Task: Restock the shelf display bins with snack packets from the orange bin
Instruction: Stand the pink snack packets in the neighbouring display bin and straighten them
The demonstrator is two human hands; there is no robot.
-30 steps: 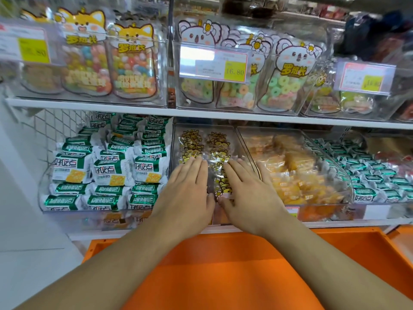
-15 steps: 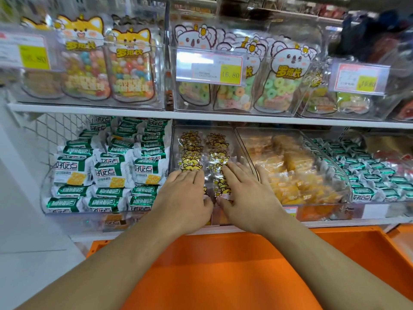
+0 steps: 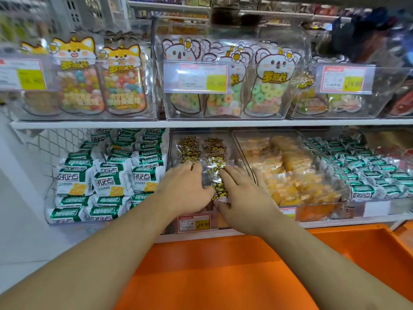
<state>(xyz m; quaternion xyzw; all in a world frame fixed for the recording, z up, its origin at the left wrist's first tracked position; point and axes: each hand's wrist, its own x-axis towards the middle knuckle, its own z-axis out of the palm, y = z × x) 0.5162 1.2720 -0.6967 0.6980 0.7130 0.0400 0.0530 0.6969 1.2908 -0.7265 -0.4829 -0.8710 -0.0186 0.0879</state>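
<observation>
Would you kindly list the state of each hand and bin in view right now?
left hand: flat, fingers straight, pressing clear packets
right hand: flat, fingers straight, pressing clear packets
clear packets: lying in middle bin
middle bin: partly filled
green-packet bin: stacked full
orange bin: no packets visible

1. Snack packets — clear wrappers printed with yellow cartoon animals, lying in overlapping rows inside the middle clear display bin on the lower shelf.
2. Orange bin — plain plastic, open-topped, below the shelf edge.
</observation>
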